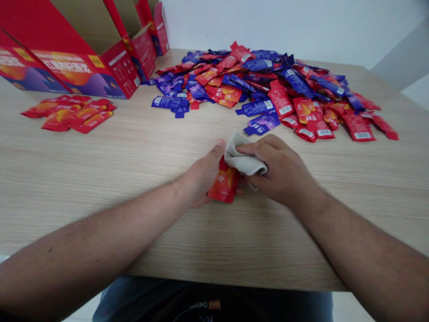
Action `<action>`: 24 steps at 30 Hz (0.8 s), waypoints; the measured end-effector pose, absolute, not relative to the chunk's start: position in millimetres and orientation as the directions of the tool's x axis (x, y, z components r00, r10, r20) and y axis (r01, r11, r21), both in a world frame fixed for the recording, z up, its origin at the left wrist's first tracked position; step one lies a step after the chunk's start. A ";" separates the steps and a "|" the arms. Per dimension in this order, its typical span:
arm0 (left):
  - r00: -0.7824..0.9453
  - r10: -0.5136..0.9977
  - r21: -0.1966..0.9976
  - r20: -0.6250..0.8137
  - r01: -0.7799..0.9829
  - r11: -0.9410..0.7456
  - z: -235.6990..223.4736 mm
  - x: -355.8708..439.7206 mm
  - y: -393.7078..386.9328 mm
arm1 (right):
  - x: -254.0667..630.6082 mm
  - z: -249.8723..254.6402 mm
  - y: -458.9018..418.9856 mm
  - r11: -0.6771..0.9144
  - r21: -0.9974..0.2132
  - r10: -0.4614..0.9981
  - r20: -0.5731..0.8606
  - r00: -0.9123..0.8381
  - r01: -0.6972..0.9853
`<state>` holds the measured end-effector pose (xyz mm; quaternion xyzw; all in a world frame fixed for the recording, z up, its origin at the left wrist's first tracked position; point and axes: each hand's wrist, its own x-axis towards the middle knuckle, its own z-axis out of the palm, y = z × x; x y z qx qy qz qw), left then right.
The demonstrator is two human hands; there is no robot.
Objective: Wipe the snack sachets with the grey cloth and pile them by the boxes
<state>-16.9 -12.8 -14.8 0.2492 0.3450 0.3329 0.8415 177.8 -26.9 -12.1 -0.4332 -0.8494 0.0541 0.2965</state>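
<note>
Way out past the left hand, there are at least three red cartons (pixel 72 67) standing in a row, and just nearer it a small pile (pixel 69 114) of maybe ten red packets, hard to count exactly. The left hand (pixel 201 175) has a single red sachet (pixel 224 181) gripped against the table (pixel 100 188), seemingly to keep it from sliding. Right beside it, the right hand (pixel 276 172) is clamped on a folded cloth (pixel 243 154), pressing it onto the sachet's top end, so the hands are nearly touching. Beyond the right hand sits a big heap (pixel 264 85) of red and blue packets, easily a hundred or so, too jumbled to count.
</note>
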 end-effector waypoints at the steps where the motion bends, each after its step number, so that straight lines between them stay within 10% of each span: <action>1: 0.551 0.717 0.647 -0.427 -0.367 0.668 -14.7 -17.5 -12.8 | 178.0 -12.1 -26.7 0.615 -0.347 0.768 0.467 -0.438 0.708; 24: 0.486 0.742 0.690 -0.462 -0.330 0.645 -10.5 -16.7 -12.3 | 177.5 -12.4 -24.6 0.648 -0.332 0.738 0.498 -0.455 0.686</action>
